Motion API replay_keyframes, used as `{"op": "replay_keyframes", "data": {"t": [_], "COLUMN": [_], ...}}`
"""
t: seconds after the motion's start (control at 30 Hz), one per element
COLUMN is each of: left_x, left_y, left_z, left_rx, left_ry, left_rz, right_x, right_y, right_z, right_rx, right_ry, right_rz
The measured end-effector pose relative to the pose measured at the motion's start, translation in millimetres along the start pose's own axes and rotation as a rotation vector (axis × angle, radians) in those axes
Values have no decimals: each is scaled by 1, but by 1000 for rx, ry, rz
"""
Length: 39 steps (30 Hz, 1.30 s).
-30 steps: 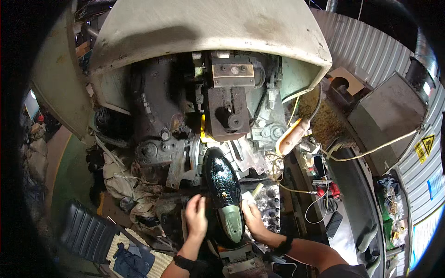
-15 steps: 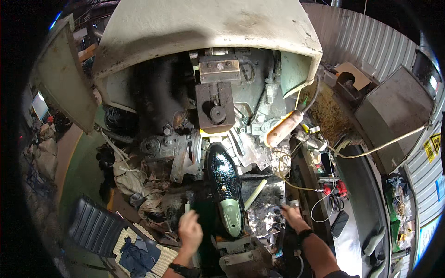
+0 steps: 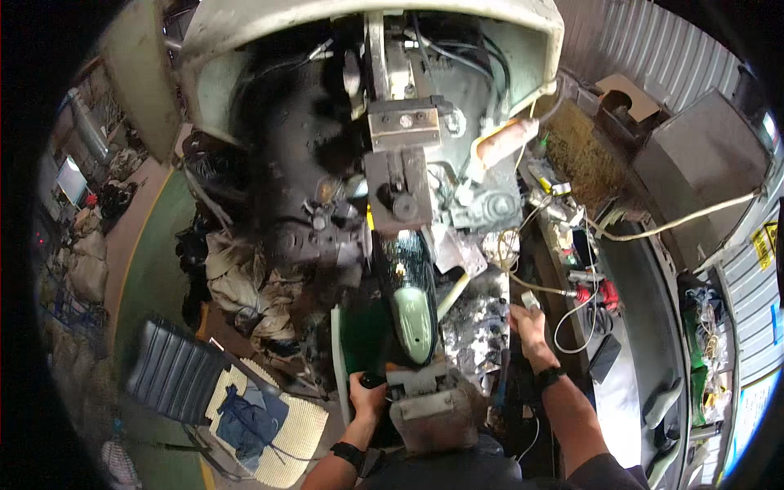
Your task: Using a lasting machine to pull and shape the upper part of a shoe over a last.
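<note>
A glossy black shoe upper on a pale green last (image 3: 414, 322) sits in the middle of a shoe machine, its far end hidden under a dark metal block (image 3: 398, 192). My left hand (image 3: 367, 398) is closed around a black knob (image 3: 373, 380), left of the near metal support (image 3: 433, 416). On the other side, my right hand (image 3: 532, 330) has curled fingers at the machine's right edge, beside a small white piece (image 3: 531, 300). What those fingers grip is too small to make out. Black bands circle both wrists.
An orange-brown lamp-like cylinder (image 3: 506, 142) hangs at the right of the machine under the pale hood (image 3: 367, 10). A side bench holds a black phone (image 3: 604, 359), cables and a red connector (image 3: 590, 294). To the left stands a black chair (image 3: 173, 371) with dark cloth.
The shoe's far end now lies under the dark block. My left hand has moved onto the black knob, and my right hand has shifted up the machine's right edge. The view has tilted.
</note>
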<state>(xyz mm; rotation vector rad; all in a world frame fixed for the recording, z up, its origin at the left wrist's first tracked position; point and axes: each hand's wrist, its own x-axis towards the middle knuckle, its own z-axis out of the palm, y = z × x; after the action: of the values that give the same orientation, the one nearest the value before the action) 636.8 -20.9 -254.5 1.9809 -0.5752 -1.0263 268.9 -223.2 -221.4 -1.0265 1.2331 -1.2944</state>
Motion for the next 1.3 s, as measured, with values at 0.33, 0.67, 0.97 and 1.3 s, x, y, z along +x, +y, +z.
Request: {"op": "replay_keyframes", "data": {"t": [0.33,0.67,0.97,1.3], "left_x": [-75,-104,-183,-414], "left_y": [101,271,274,132], "left_z": [-203,-124,68,309], "left_rx": [-744,-986,-712,-33], "left_ry": [237,-350,-881,-1756], "left_rz": [385,236,-14,-250], "right_x": [-111,-239,-333,-512], "right_y": [-137,-230,-247,-176], "right_z": [65,108,-32,-258], "right_rx": [-189,-367,-450,65], "right_ry": [-60,-472,18,1126], "right_rz": [-266,-1007,-803,-252]}}
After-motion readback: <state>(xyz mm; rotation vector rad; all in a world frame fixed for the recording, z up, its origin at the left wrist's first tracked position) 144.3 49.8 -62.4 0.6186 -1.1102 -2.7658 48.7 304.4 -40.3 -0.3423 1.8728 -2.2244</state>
